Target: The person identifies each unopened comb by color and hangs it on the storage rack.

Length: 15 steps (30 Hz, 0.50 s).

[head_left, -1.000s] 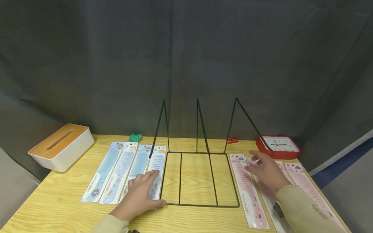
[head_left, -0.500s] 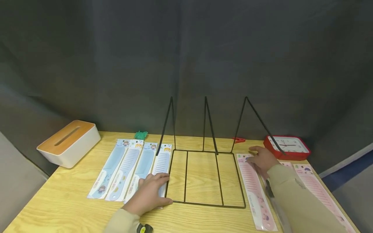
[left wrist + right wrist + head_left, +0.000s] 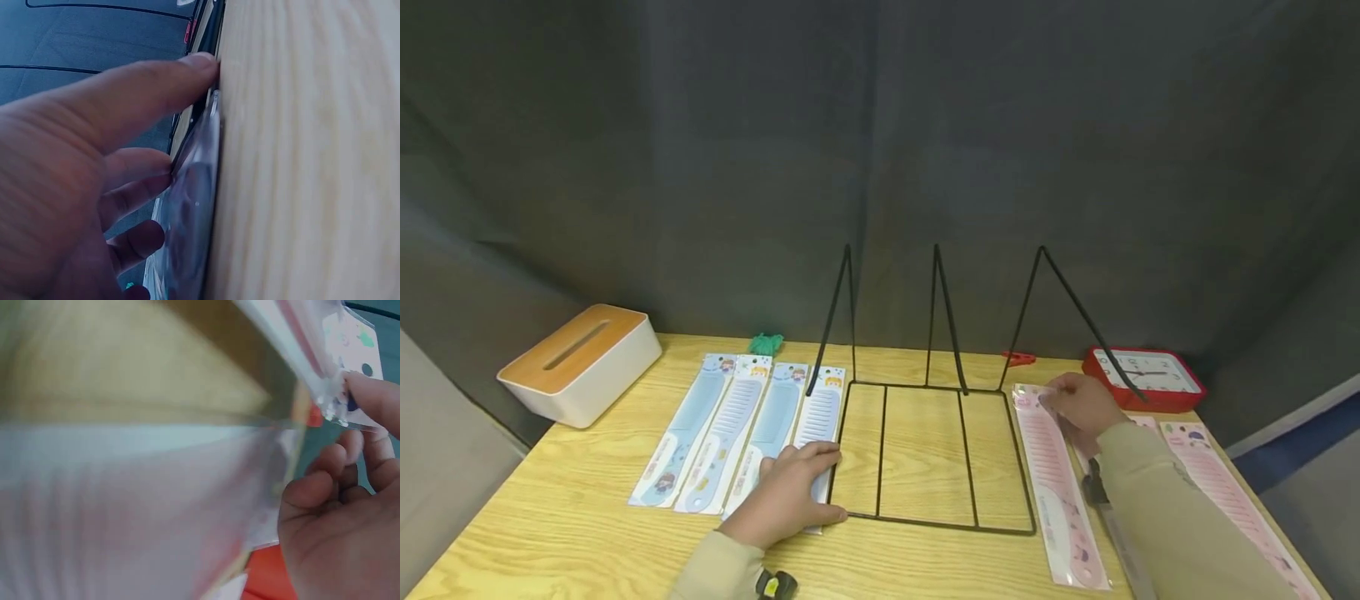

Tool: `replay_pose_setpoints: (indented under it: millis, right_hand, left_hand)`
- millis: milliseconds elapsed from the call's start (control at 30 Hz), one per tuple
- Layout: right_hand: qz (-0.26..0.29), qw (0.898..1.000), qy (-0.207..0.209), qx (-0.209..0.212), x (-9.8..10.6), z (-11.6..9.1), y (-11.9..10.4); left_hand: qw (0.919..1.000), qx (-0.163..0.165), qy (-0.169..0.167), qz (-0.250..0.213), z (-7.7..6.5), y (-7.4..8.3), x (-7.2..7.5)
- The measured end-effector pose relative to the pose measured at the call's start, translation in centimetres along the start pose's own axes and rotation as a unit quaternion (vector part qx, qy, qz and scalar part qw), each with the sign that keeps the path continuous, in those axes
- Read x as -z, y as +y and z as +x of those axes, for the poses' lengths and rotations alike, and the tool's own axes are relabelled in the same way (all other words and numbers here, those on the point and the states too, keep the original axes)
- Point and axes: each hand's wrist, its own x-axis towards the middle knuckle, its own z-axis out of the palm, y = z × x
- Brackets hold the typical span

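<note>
My right hand (image 3: 1086, 404) pinches the top end of a packaged pink comb (image 3: 1054, 471), the leftmost of the pink ones. In the right wrist view, the clear plastic corner (image 3: 331, 403) is held between thumb and fingers and stands up off the wood. My left hand (image 3: 790, 496) rests at the front left corner of a black wire rack (image 3: 967, 454), fingers spread over a packaged blue comb (image 3: 820, 414). The left wrist view shows the thumb (image 3: 156, 87) at the rack's edge and the other fingers loosely bent beside the clear package (image 3: 190, 206).
More packaged blue combs (image 3: 703, 425) lie left of the rack, and more pink ones (image 3: 1225, 492) lie at right, partly under the forearm. Behind are a tissue box (image 3: 587, 354), green string (image 3: 766, 344), a red clip (image 3: 1018, 358) and a red clock (image 3: 1150, 379). A dark curtain backs the table.
My right hand has moved from above the second pink package to the top of the leftmost one and now pinches it. The left hand stays at the rack's corner. The head view has shifted slightly.
</note>
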Motion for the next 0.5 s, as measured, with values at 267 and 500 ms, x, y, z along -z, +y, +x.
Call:
replay_pose_setpoints:
  millis: [267,500]
  right_hand:
    - [0.145,0.989,0.017,0.015,2.1,-3.7,-5.9]
    - [0.164,0.980,0.060,0.094,1.5,-10.9,-13.9]
  left_hand:
    - [1.0000,0.000,0.007,0.001,-0.2,0.4,0.2]
    - [0.9999,0.002,0.014,0.005,-0.3,0.6,0.1]
